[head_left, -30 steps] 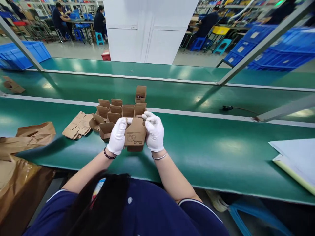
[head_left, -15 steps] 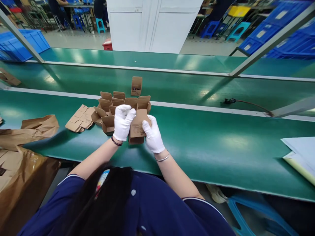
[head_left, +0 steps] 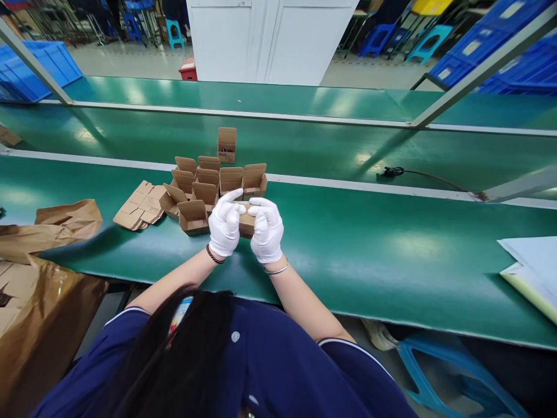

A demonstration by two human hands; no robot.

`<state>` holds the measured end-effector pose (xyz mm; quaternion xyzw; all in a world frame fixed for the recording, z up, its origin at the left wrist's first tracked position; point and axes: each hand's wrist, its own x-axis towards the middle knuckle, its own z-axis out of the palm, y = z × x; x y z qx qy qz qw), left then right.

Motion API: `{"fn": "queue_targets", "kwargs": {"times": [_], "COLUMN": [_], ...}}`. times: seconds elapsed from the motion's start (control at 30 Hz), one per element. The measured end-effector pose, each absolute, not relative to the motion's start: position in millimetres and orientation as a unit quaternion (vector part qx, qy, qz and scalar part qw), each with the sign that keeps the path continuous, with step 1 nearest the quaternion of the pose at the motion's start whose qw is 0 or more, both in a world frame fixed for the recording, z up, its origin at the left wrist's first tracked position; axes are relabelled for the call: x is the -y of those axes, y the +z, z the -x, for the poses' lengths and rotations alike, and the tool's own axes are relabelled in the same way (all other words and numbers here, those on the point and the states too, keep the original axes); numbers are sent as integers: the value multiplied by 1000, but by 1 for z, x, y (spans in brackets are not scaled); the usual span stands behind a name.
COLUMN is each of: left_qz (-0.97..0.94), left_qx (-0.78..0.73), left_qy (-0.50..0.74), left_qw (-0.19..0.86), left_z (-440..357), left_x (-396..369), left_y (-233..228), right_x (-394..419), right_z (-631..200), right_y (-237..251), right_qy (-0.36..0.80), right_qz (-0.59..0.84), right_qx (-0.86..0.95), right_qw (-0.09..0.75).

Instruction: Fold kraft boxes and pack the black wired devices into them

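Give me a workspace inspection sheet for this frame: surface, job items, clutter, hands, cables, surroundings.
Surface: green bench, glossy.
Job's things: small carton held between both hands; cluster of open cartons behind; flat carton blanks to their left; lone carton on the far belt.
Clutter: brown paper bags at left; paper sheets at right.
Grippers: left hand and right hand, white-gloved, closed on the carton.
Cables: black cable on the belt edge.
Surroundings: blue crates, white cabinet.
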<state>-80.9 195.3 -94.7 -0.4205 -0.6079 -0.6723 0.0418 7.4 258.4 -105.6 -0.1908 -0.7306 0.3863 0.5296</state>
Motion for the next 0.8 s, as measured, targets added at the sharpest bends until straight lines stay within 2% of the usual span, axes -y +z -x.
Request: {"fn": "queue_targets", "kwargs": {"times": [0.13, 0.27, 0.3, 0.4, 0.47, 0.57, 0.67, 0.73, 0.8], "left_qz": [450, 447, 430, 400, 419, 486, 553, 575, 555], "left_qx": [608, 601, 600, 602, 619, 666, 697, 710, 730], "left_qy": [-653, -659, -669, -684, -663, -565, -456, -407, -391], "left_qw": [41, 70, 84, 97, 50, -4, 35, 4, -75], "left_z": [84, 82, 80, 72, 69, 73, 84, 90, 93], "left_x": [-192, -192, -193, -195, -196, -195, -197, -200, -203], "left_y": [-98, -107, -109, -117, -122, -130, -143, -154, -165], "right_x": [-260, -256, -253, -248, -253, -273, -294, -302, -314], "right_z": [-8, -13, -14, -19, -23, -31, -41, -46, -50], "right_y": [-108, -112, -112, -113, -114, -112, -102, -90, -78], "right_qy": [408, 518, 572, 747, 776, 650, 399, 262, 212], "right_qz": [213, 284, 306, 282, 242, 288, 301, 242, 175], "right_qx": [720, 592, 555, 493, 503, 645, 860, 934, 961], "right_qw": [520, 549, 521, 344, 295, 279, 102, -6, -24]}}
